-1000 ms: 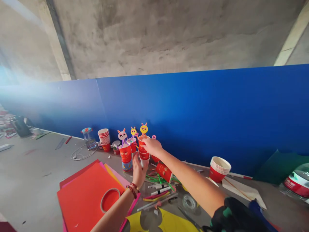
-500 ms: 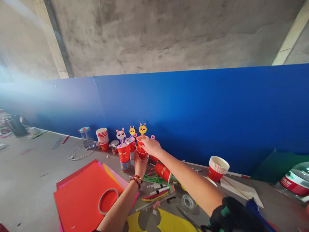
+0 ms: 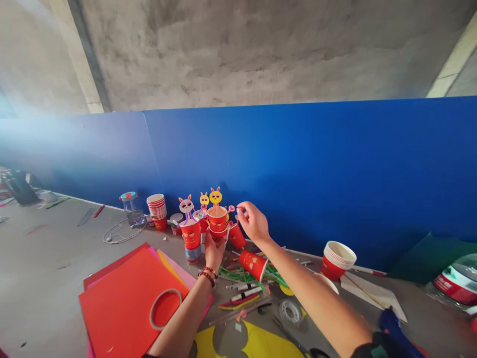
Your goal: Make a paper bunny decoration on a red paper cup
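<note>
My left hand (image 3: 215, 251) grips a red paper cup (image 3: 218, 229) from below, with a bead bracelet at my wrist. Another red cup (image 3: 217, 213) sits in it, and a yellow rabbit cutout (image 3: 215, 196) rises above its rim on thin stems. Just to the right, apart from the cups, my right hand (image 3: 255, 223) is raised with fingers loosely bent and nothing visible in them. A pink round cutout (image 3: 231, 209) sticks out near its fingertips. On the left stands a red cup with a purple rabbit (image 3: 186, 205), on a blue patterned can (image 3: 193, 254).
Red paper sheets (image 3: 126, 298) carry a tape ring (image 3: 152, 315). A fallen red cup (image 3: 252, 264) lies among green strips and markers (image 3: 246, 293). Stacked cups stand left (image 3: 157, 206) and right (image 3: 337, 261). A blue panel (image 3: 316, 169) rises behind; yellow paper (image 3: 268, 343) lies in front.
My right hand has let go of the upper cup and moved right, away from it. My left hand still holds the lower cup, which has shifted slightly left.
</note>
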`<state>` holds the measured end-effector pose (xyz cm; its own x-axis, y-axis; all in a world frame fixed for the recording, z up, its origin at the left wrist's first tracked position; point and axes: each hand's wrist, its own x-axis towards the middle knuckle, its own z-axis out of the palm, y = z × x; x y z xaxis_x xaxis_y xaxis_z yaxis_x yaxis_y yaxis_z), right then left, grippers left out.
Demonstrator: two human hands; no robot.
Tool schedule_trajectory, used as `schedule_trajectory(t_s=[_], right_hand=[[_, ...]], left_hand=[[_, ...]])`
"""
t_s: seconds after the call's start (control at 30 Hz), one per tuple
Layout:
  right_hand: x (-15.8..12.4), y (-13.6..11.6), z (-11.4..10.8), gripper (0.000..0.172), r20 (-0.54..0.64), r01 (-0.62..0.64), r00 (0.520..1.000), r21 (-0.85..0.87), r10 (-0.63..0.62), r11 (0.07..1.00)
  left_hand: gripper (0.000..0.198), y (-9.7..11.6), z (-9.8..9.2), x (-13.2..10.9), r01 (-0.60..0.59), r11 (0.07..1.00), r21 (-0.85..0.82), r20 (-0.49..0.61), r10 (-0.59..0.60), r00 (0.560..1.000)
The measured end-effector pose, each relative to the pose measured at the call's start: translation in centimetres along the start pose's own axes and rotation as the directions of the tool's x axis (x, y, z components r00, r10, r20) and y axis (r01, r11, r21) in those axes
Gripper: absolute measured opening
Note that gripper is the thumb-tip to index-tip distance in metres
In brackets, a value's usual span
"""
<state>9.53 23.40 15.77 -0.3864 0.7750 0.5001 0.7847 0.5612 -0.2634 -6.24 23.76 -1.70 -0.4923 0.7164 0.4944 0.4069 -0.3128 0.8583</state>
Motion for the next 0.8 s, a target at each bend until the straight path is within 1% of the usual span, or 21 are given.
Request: schedule_trajectory(t_s=[0.07, 0.17, 0.2, 0.3, 0.4, 0.47, 0.57, 0.67, 0.8], right_hand=[[-0.1, 1.6, 0.7, 0.034, 0.032, -0.047, 0.998, -0.01, 0.048, 0.999], [-0.2, 3.1, 2.4, 0.021, 0.136, -0.052, 0.989, -0.016, 0.054, 0.999], [-0.1, 3.2, 3.0, 0.02, 0.174, -0.04, 0.984, -0.015, 0.042, 0.999], [0.2, 3.0, 4.5, 0.029, 0.284, -0.002, 0.959, -0.019, 0.007, 1.0], [0.7, 2.8, 5.4, 0.028, 0.356, 0.002, 0.935, -0.041, 0.013, 0.999], [0.8, 3.0, 5.6, 0.027, 0.364, -0.012, 0.931, -0.055, 0.031, 0.998], [0.4, 4.0, 5.4, 0.029, 0.342, -0.049, 0.937, -0.071, 0.07, 0.996], [-0.6, 5.4, 4.8, 0.028, 0.293, -0.085, 0.95, -0.081, 0.106, 0.993], [-2.1, 6.5, 4.0, 0.021, 0.201, -0.095, 0.974, -0.068, 0.107, 0.993]], left_hand=[[0.066, -0.1, 0.0, 0.1, 0.02, 1.0, 0.006, -0.003, -0.02, 1.0], [0.063, 0.1, -0.1, 0.2, 0.031, 0.999, 0.005, -0.005, -0.031, 0.999], [0.062, 0.3, -0.1, 0.2, 0.028, 1.0, 0.0, -0.003, -0.028, 1.0], [0.058, 0.6, -0.2, 0.2, 0.004, 1.0, -0.013, 0.001, -0.004, 1.0], [0.058, 0.6, -0.3, 0.1, -0.008, 1.0, -0.014, 0.002, 0.008, 1.0], [0.06, 0.5, -0.3, 0.1, 0.003, 1.0, -0.011, 0.0, -0.003, 1.0], [0.06, 0.2, -0.1, 0.1, 0.024, 1.0, -0.015, -0.007, -0.024, 1.0], [0.061, 0.1, 0.1, 0.2, 0.036, 0.999, -0.03, -0.013, -0.036, 0.999], [0.059, 0.1, 0.2, 0.6, 0.033, 0.997, -0.065, -0.011, -0.034, 0.999]])
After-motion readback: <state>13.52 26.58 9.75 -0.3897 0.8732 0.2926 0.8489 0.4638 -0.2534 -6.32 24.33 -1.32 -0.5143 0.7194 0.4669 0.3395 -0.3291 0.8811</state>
